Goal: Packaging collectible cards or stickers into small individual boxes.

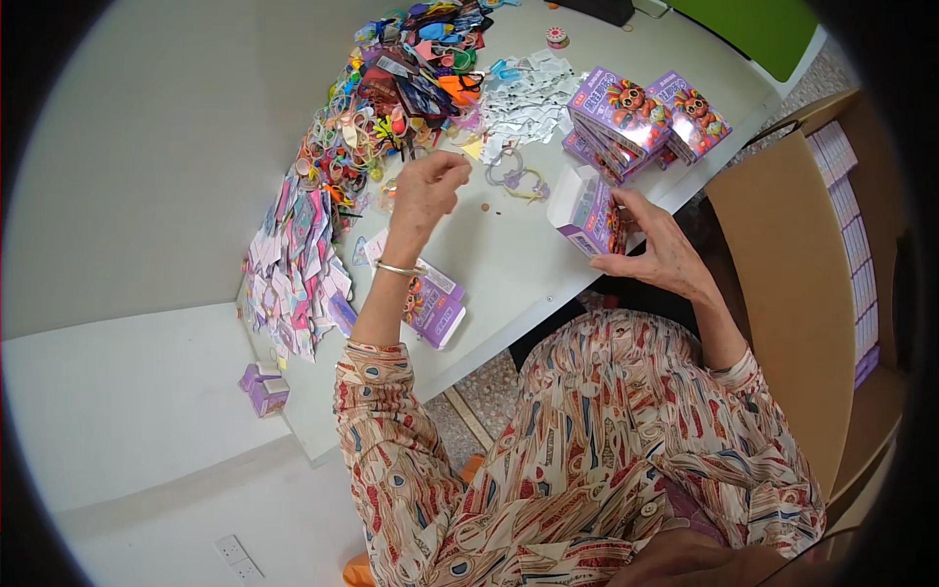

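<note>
My right hand [655,245] holds a small open purple-and-white box [587,210] at the near edge of the white table [489,264]. My left hand [425,191], with a thin metal bangle on the wrist, is raised over the table, fingers pinched together near a heap of colourful small trinkets and rings [391,108]; whether it holds anything is too small to tell. A flat purple box [435,308] lies under my left forearm.
Closed purple boxes [636,122] are stacked at the back right. White paper pieces [528,98] lie beside them. Colourful cards [293,264] are piled at the left edge. A cardboard carton [802,274] with more boxes stands on the right. A purple box [262,389] lies below the table.
</note>
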Tool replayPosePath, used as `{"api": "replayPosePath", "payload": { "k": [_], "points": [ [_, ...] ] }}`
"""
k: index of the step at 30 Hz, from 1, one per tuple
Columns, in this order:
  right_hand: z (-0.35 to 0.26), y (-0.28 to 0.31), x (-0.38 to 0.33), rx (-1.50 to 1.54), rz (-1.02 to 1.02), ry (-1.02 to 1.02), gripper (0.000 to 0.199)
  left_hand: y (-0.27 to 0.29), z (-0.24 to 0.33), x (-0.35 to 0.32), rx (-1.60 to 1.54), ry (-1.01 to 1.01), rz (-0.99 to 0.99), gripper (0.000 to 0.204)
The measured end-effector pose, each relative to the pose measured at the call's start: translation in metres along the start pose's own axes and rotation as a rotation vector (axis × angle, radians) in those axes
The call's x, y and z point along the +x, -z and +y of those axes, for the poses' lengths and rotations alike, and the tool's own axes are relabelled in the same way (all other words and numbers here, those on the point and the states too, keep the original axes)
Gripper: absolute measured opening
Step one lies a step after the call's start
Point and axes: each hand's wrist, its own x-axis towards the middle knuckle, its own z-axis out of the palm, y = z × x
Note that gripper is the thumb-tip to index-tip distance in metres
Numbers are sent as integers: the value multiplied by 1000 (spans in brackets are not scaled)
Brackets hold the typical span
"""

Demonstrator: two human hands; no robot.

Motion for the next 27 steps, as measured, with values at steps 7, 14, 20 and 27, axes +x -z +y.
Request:
{"api": "replayPosePath", "payload": {
  "k": [7, 14, 20, 27],
  "points": [
    [4, 6, -6, 84, -6, -31, 79, -45, -22, 17, 652, -455, 44, 21],
    [3, 8, -10, 69, 0, -35, 79, -50, -28, 29, 636, -303, 6, 21],
    [-9, 0, -5, -141, 107, 65, 75, -5, 20, 10, -92, 62, -103, 18],
    [-24, -26, 12, -504, 118, 104, 73, 7, 82, -38, -313, 167, -346, 17]
  ]
}}
